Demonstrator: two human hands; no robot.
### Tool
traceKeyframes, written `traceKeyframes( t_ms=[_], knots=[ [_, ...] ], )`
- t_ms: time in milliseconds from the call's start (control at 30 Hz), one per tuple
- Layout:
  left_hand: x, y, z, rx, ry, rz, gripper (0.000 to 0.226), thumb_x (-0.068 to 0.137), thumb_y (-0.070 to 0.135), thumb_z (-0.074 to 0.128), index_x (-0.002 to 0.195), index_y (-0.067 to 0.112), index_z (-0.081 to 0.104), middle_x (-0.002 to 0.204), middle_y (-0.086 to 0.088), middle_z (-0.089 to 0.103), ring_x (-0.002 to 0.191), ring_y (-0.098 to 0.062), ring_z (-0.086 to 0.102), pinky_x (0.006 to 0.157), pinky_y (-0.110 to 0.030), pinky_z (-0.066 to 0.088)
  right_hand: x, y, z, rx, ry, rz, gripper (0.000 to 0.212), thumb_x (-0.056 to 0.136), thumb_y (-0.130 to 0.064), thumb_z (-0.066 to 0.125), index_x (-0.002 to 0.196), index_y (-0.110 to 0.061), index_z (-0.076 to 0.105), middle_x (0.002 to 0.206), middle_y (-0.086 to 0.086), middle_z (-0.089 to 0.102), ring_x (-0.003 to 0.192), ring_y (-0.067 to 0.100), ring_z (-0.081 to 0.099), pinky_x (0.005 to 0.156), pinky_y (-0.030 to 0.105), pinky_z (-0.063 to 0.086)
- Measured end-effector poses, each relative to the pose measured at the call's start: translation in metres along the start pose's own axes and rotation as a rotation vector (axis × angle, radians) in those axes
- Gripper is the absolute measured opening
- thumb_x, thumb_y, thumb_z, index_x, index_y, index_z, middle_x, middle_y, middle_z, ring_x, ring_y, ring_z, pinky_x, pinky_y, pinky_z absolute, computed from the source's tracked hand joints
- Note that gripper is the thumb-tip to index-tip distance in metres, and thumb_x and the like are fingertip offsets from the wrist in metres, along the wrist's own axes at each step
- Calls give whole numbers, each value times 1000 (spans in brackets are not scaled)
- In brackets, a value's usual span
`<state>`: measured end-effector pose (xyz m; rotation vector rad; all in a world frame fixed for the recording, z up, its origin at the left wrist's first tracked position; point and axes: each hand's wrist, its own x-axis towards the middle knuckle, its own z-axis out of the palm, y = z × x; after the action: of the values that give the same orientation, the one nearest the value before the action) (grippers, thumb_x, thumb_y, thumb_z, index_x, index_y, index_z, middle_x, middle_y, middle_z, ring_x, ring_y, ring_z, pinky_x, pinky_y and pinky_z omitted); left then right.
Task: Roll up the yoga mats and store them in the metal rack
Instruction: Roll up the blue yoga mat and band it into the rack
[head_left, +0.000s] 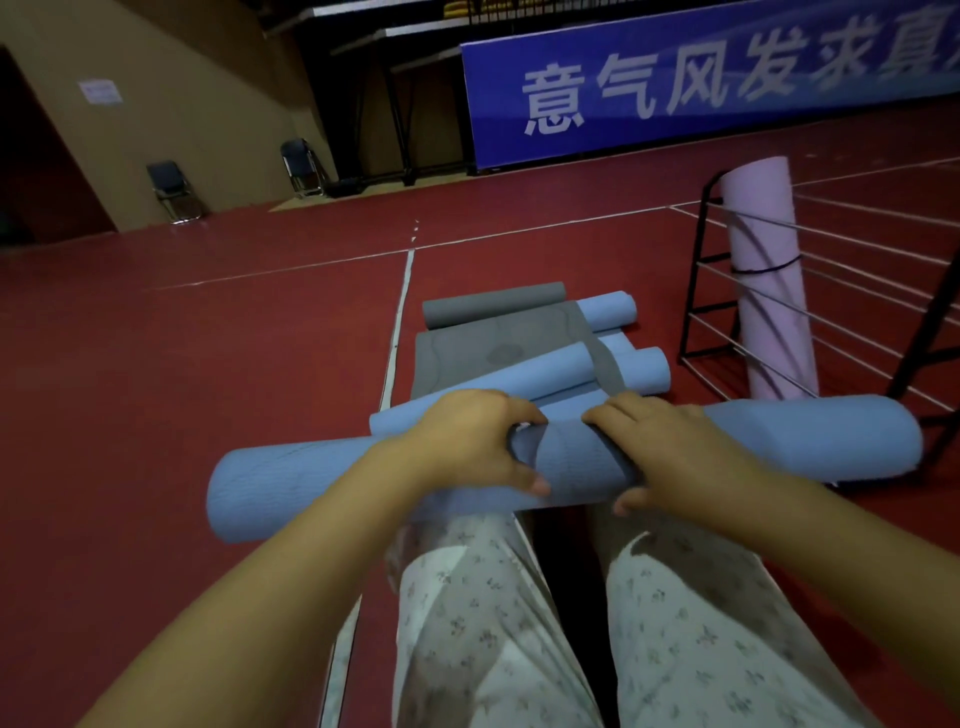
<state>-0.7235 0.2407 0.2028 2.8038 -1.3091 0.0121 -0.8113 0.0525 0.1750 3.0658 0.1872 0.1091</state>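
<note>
Roughly midway | pink mat stands in metal rack | left hand and right hand grasp rolled blue mat above knees | grey mat, apparently others, still half-unrolled on floor.

The blue mat across the middle of the frame looked like matt foam, its skin finely ribbed. Above it, the grey mat was just as dull, with faint lines pressed into it. At the right edge, the rack had black-painted metal uprights and thin, bare, silvery rods, and the pink mat in it seemed smooth and soft. The red floor carried a low sheen. The trousers at the bottom were thin printed cloth.
</note>
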Motion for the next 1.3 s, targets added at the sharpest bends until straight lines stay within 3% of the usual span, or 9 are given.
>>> traceKeyframes(
  t_ms=[133,333,500,700,800,933,1067,1200,1300],
  knots=[
    [7,-5,-6,-84,-74,-49,65,69,57,75,128,35,55,120,11,63,109,-11,57,94,-27,43,3,-1,11,-13,56,10,75,73,-45,70,134,-30,29,134,-8,37,124,16,38,96,39,34],
    [-1,-4,-3,-117,-25,-49,66,77,50,71,136,27,50,131,6,58,119,-13,52,90,-17,34,20,10,1,95,14,-16,70,68,-45,76,126,-31,40,120,-6,48,112,17,48,89,38,38],
    [-20,6,20,18,236,-18,59,85,42,64,138,22,48,134,-2,49,115,-29,49,96,-38,40,32,19,-3,145,-34,-54,71,61,-49,80,119,-32,43,113,-8,52,104,18,53,84,37,42],
    [-17,10,41,295,233,-32,80,58,38,84,127,14,50,118,-11,52,101,-35,54,84,-46,41,40,23,-12,204,-114,-63,72,59,-48,82,119,-32,45,110,-8,53,100,16,54,83,39,48],
    [-11,6,37,271,253,-19,69,62,32,81,122,13,53,111,-11,52,92,-35,54,77,-43,41,38,21,-8,203,-93,-23,80,63,-47,81,131,-31,41,121,-6,49,112,19,51,91,44,46],
    [-7,0,31,217,200,-8,68,73,40,73,131,17,45,120,-6,48,102,-31,51,87,-40,41,16,13,11,13,9,104,94,74,-38,76,147,-29,17,143,2,32,133,24,33,108,58,26],
    [-2,-2,24,155,173,-23,75,72,41,75,136,21,42,123,-4,48,106,-28,52,88,-36,42,15,15,40,-82,276,85,112,32,-31,94,131,-16,43,115,16,59,103,34,61,82,64,45],
    [-1,-9,22,54,209,-6,82,68,42,79,139,22,44,128,-2,52,112,-25,53,90,-32,39,26,20,33,-57,223,17,83,71,-40,73,141,-22,33,127,4,48,118,26,47,96,44,33],
    [-7,-12,26,62,247,17,82,73,45,76,142,20,39,138,1,47,123,-22,46,99,-31,30,28,26,29,-65,221,-15,77,71,-46,69,137,-23,37,120,3,50,111,26,48,88,39,33]
  ],
)
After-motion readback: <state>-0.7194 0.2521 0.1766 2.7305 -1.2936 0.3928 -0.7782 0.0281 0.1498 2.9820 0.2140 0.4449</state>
